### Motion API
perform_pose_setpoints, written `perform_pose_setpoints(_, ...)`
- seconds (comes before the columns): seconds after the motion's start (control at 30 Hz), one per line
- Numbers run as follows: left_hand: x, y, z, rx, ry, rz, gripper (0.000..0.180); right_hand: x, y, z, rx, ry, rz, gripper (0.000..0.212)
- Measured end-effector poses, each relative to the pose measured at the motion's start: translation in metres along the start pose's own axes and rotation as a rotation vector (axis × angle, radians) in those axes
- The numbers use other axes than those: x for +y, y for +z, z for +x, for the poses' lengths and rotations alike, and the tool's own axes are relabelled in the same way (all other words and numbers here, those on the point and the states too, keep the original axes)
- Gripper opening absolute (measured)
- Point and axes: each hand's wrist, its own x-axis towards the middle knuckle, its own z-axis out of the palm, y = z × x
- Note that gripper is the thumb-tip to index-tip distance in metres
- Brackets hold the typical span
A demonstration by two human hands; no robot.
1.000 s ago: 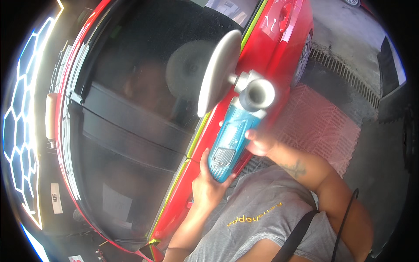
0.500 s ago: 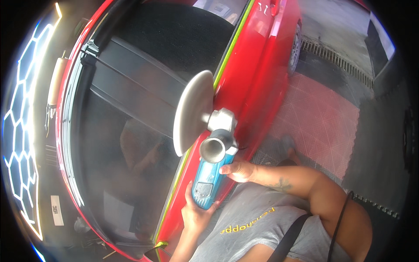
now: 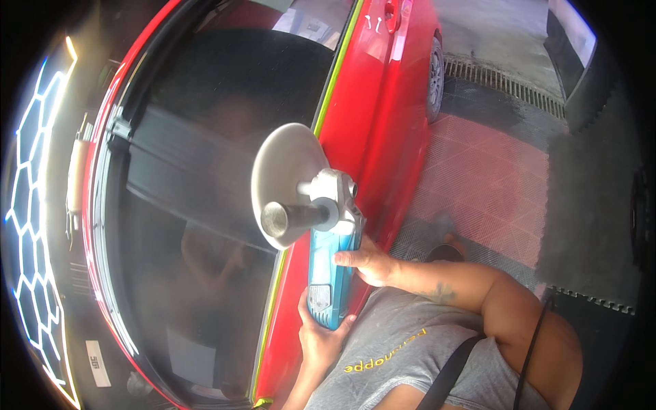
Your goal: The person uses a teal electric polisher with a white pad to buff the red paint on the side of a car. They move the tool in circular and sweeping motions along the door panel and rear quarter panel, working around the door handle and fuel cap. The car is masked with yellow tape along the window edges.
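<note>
Both of my hands hold a blue-bodied polisher (image 3: pixel 333 273) with a silver metal head. My left hand (image 3: pixel 321 335) is wrapped around its rear end, and my right hand (image 3: pixel 369 262) grips the middle of the body, thumb on top. At the far end is a large round white pad (image 3: pixel 285 157), tilted beside the car's dark side window (image 3: pixel 205 287). Whether the pad touches the car, I cannot tell. A side handle (image 3: pixel 287 220) sticks out leftward from the head with no hand on it. Red car door (image 3: pixel 372 123) lies just beyond the tool.
Yellow-green tape (image 3: pixel 271 294) runs along the window's lower edge. A black cord (image 3: pixel 533 342) hangs over my right arm. Red floor tiles (image 3: pixel 478 184) and a drain grate (image 3: pixel 506 85) lie to the right. Bright hexagonal lights (image 3: pixel 34 205) glow at far left.
The polisher has rolled in my hands: its side handle has swung to the left, and the pad shows more of its back. My grip stays the same; the view has shifted slightly.
</note>
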Motion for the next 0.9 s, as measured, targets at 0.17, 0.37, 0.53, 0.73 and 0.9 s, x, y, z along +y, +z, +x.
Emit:
perform_pose_setpoints(0.17, 0.056, 0.033, 0.055, -0.020, 0.068, -0.037, 0.112, -0.067, -0.037, 0.031, 0.034, -0.053, -0.015, 0.058)
perform_pose_setpoints(0.37, 0.135, 0.074, 0.128, -0.045, 0.142, -0.224, 0.112, -0.166, -0.077, 0.083, 0.074, -0.132, -0.065, 0.055)
perform_pose_setpoints(0.53, 0.132, 0.075, 0.119, 0.012, 0.130, -0.189, 0.111, -0.166, -0.069, 0.078, 0.070, -0.049, -0.006, 0.058)
perform_pose_setpoints(0.73, 0.063, 0.058, 0.074, -0.054, 0.071, -0.223, 0.109, -0.128, -0.038, 0.045, 0.065, 0.054, -0.037, 0.067)
perform_pose_setpoints(0.9, 0.126, 0.077, 0.115, -0.061, 0.061, -0.083, 0.109, -0.160, -0.071, 0.069, 0.143, 0.013, 0.029, 0.060)
